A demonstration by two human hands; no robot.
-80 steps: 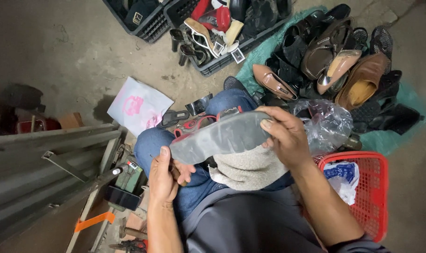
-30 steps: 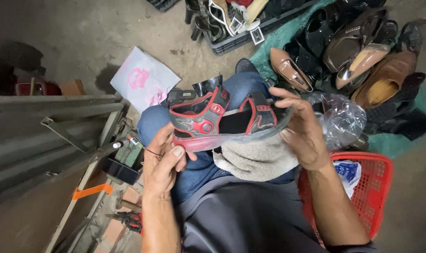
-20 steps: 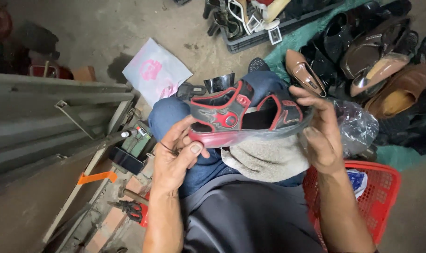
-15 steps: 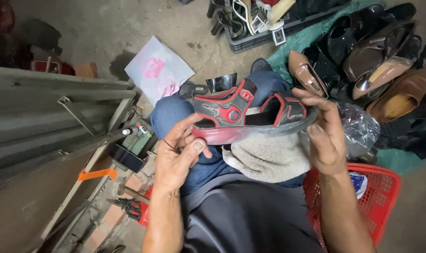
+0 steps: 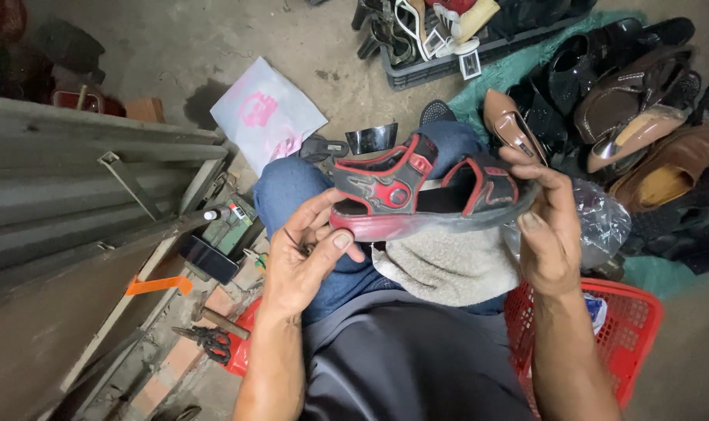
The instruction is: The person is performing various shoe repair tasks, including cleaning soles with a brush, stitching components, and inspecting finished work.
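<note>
concrete floor (image 5: 175, 47) | shoes (image 5: 635, 93) piled | both hands hold sandal (image 5: 425, 191)

Black-and-red strapped sandal with a grey rubber sole (image 5: 425, 191): upright, level, held lengthwise above my lap, straps closed.

The sandal (image 5: 428, 191) has turned from sole-up (grey underside) to straps-up.

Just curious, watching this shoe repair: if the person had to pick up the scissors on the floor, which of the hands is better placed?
Probably the left hand. It grips the sandal at one end, on the same side as the scissors. The right hand holds the other end, above the red basket.
</note>
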